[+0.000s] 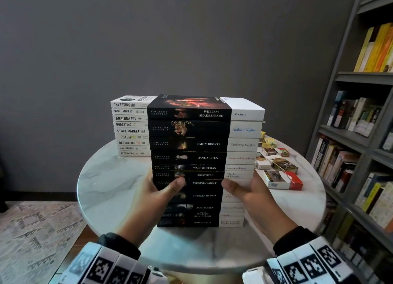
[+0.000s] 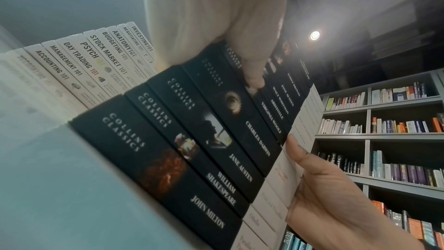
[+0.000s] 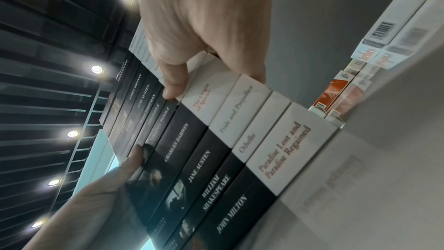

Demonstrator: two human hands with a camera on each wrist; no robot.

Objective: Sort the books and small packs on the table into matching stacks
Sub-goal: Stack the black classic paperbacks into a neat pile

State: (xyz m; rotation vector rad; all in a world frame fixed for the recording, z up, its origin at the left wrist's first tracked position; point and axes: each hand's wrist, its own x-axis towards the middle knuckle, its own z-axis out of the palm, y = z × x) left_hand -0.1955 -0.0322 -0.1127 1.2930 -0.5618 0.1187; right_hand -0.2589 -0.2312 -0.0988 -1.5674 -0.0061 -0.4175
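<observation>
A tall stack of black-and-white Collins Classics books (image 1: pixel 191 156) stands on the round marble table (image 1: pixel 102 188), spines towards me. My left hand (image 1: pixel 163 190) holds its left end, thumb across the Virginia Woolf spine; the fingers are hidden behind. My right hand (image 1: pixel 242 191) grips the right end at the same height, thumb on the white part of the spines. The left wrist view shows the left hand's thumb (image 2: pixel 252 75) on the dark spines. A second stack of white "101" books (image 1: pixel 129 130) stands behind on the left. Several small packs (image 1: pixel 278 169) lie loose on the right.
A grey bookshelf (image 1: pixel 361 135) full of books runs down the right side, close to the table's edge. A patterned rug (image 1: pixel 32 230) covers the floor at lower left. A plain grey wall stands behind the table.
</observation>
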